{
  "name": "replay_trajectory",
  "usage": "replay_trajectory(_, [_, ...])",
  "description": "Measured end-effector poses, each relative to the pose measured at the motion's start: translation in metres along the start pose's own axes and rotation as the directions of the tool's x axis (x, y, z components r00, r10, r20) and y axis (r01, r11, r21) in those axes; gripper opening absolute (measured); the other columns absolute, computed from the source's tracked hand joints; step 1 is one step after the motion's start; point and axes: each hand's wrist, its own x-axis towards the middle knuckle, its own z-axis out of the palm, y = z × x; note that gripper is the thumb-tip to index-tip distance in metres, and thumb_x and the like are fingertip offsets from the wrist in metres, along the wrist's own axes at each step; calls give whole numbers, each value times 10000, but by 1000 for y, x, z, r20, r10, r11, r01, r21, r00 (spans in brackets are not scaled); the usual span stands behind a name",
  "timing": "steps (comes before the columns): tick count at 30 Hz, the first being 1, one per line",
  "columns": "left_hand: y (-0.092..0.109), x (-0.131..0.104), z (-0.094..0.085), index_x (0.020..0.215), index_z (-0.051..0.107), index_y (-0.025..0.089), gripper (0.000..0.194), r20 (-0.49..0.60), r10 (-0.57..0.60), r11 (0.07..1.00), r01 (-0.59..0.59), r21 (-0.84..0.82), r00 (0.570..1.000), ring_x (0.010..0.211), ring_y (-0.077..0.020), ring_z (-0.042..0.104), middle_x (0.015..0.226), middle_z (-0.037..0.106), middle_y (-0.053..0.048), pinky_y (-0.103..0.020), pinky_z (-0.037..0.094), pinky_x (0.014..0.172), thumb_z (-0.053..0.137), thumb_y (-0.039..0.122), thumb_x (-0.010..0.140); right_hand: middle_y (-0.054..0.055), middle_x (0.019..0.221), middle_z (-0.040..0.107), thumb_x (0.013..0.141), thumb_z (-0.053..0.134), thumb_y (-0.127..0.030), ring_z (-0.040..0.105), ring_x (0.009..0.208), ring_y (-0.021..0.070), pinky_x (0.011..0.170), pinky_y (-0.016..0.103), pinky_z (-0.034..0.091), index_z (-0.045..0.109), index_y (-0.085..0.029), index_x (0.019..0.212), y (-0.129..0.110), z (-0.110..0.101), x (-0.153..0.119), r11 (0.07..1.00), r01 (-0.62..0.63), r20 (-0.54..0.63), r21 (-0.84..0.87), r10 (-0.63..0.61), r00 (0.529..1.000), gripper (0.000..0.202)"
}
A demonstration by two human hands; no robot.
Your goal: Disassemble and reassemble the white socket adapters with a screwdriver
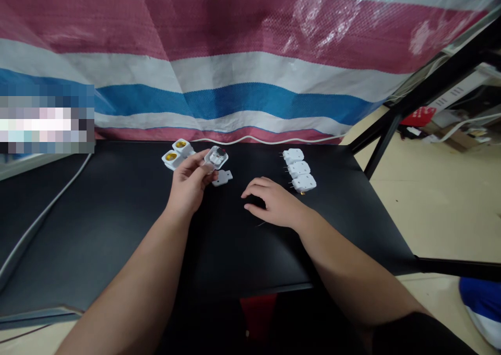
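My left hand (190, 180) grips a small white plastic housing (216, 158) by its edge, its hollow inside facing me with small dark and reddish parts in it. Just below lies a flat white cover plate (223, 177) on the black table. Behind the left hand sit white sockets (172, 158) with brass-coloured screw threads. Over the table, my right hand (270, 201) is curved with thumb and fingers apart, and I see nothing between them. A short thin wire or pin (261, 224) shows under it. Farther right stands a row of white pieces (298, 168) with metal pins pointing left.
A striped plastic sheet (235, 99) hangs behind the black table (117, 214). A white cable (250, 138) runs along the back edge, and another cable (47, 209) crosses the left side. On the right, a black metal frame (385, 135) rises beside the table.
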Motion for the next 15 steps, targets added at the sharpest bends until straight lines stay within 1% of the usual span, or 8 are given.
replay_trajectory(2, [-1, -2, -1, 1079, 833, 217, 364, 56, -7, 999, 4, 44, 998, 693, -123, 694, 853, 715, -2, -226, 594, 620, 914, 237, 725, 97, 1213, 679, 1002, 679, -199, 698, 1022, 220, 916, 428, 635, 697, -201, 1213, 0, 0, 0, 998, -34, -70, 50, 37, 997, 212])
replay_trajectory(4, [-2, -4, -2, 1120, 827, 205, 401, 141, -7, 997, -5, 82, 990, 712, -127, 690, 816, 706, 1, -229, 598, 650, 933, 245, 735, 103, 1267, 646, 1004, 670, -205, 703, 961, 193, 879, 409, 655, 663, -222, 1300, -1, 2, 0, 992, -38, -191, 118, 60, 980, 296])
replay_trajectory(6, [-3, -7, -2, 1118, 827, 193, 392, 245, 1, 994, -29, 110, 970, 697, -107, 664, 760, 672, 17, -221, 597, 705, 947, 233, 747, 99, 1271, 631, 1012, 669, -220, 716, 944, 184, 904, 415, 666, 643, -250, 1352, -1, 6, 1, 981, -4, -323, 192, 67, 944, 342])
replay_trajectory(8, [-4, -10, -1, 1118, 828, 189, 384, 356, 0, 991, -48, 127, 934, 667, -83, 628, 716, 627, 36, -204, 588, 732, 953, 206, 755, 91, 1242, 640, 1020, 675, -236, 739, 943, 186, 924, 418, 673, 650, -265, 1345, 0, 10, 3, 964, 36, -404, 262, 76, 912, 328])
replay_trajectory(11, [-6, -14, 0, 1185, 814, 202, 446, 484, -38, 990, -32, 136, 874, 665, -79, 624, 722, 599, 46, -199, 603, 736, 951, 178, 761, 86, 1189, 672, 1009, 697, -230, 755, 969, 205, 914, 416, 681, 650, -264, 1343, 2, 13, 4, 948, 60, -440, 314, 90, 893, 339])
replay_trajectory(13, [-7, -16, 1, 1245, 796, 224, 499, 537, -85, 991, 14, 134, 839, 701, -100, 668, 739, 597, 48, -246, 650, 784, 944, 177, 771, 84, 1167, 683, 1011, 691, -222, 746, 971, 212, 897, 418, 680, 656, -269, 1352, 2, 13, 4, 959, 51, -438, 279, 80, 895, 346])
replay_trajectory(15, [-7, -17, 2, 1282, 783, 245, 541, 570, -136, 988, 64, 143, 811, 726, -122, 699, 755, 600, 50, -311, 688, 813, 943, 175, 770, 80, 1167, 687, 1023, 671, -215, 733, 957, 209, 890, 423, 671, 684, -281, 1332, 3, 11, 3, 977, 41, -416, 209, 51, 908, 316])
